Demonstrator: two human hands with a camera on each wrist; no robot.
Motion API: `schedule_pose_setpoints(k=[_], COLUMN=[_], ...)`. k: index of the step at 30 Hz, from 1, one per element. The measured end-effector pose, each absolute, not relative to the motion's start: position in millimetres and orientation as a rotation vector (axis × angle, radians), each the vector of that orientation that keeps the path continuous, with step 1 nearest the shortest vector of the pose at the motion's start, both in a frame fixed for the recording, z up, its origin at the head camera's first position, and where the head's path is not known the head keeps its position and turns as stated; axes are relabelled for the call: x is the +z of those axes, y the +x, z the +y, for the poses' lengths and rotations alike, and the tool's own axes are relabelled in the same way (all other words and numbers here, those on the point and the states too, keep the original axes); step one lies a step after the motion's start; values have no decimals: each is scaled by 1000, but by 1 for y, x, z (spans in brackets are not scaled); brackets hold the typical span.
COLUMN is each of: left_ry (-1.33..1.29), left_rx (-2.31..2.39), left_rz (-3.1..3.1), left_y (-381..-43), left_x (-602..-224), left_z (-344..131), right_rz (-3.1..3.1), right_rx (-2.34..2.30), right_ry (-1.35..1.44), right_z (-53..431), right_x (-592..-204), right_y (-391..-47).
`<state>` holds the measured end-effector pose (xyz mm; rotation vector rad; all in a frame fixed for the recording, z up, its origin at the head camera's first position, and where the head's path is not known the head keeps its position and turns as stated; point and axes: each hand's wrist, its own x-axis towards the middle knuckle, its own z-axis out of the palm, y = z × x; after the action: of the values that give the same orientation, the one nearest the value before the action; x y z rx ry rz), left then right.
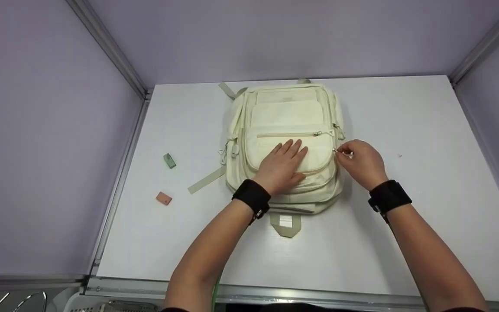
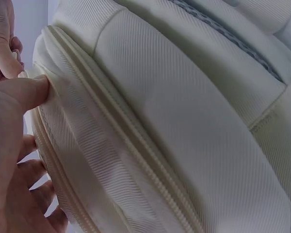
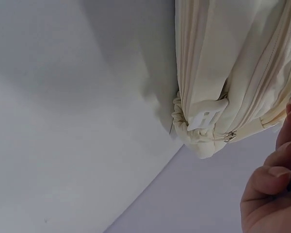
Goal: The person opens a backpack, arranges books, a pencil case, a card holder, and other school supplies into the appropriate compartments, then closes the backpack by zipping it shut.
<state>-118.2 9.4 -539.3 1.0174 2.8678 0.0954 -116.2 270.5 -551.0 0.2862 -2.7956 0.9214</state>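
A cream backpack [image 1: 287,113] lies front side up, its base toward the back wall and its top loop [image 1: 286,230] pointing toward the person. Across its front pocket, below the short horizontal zipper [image 1: 286,135], the left hand [image 1: 280,167] rests with fingers spread. In the left wrist view its thumb touches fabric beside the curved zipper [image 2: 111,128]. At the pocket's right edge the right hand [image 1: 362,162] pinches a small zipper pull [image 1: 335,150] between thumb and fingertips. A side buckle [image 3: 207,114] shows in the right wrist view.
On the white table [image 1: 422,225], left of the backpack, lie a green block [image 1: 170,160] and an orange-pink block [image 1: 163,198]. A loose strap [image 1: 207,180] reaches out toward them. Pale lilac panels [image 1: 275,39] enclose the back and sides. A basket [image 1: 98,305] stands below the front edge.
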Motion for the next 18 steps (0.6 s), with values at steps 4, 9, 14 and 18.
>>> schedule_pose_setpoints(k=[4, 9, 14, 18], left_ry=[1005, 1005, 1000, 1001], left_rx=[68, 35, 38, 40], left_rz=[2889, 2905, 2918, 2920], left_y=[-118, -118, -117, -117], left_x=[-541, -543, -543, -543], left_z=[10, 13, 15, 15], right_rz=[-2766, -2768, -2800, -2801], right_rx=[866, 781, 723, 695], right_ry=[316, 353, 377, 433], right_z=[267, 263, 256, 247], right_x=[-551, -549, -546, -546], right_y=[-111, -99, -87, -78])
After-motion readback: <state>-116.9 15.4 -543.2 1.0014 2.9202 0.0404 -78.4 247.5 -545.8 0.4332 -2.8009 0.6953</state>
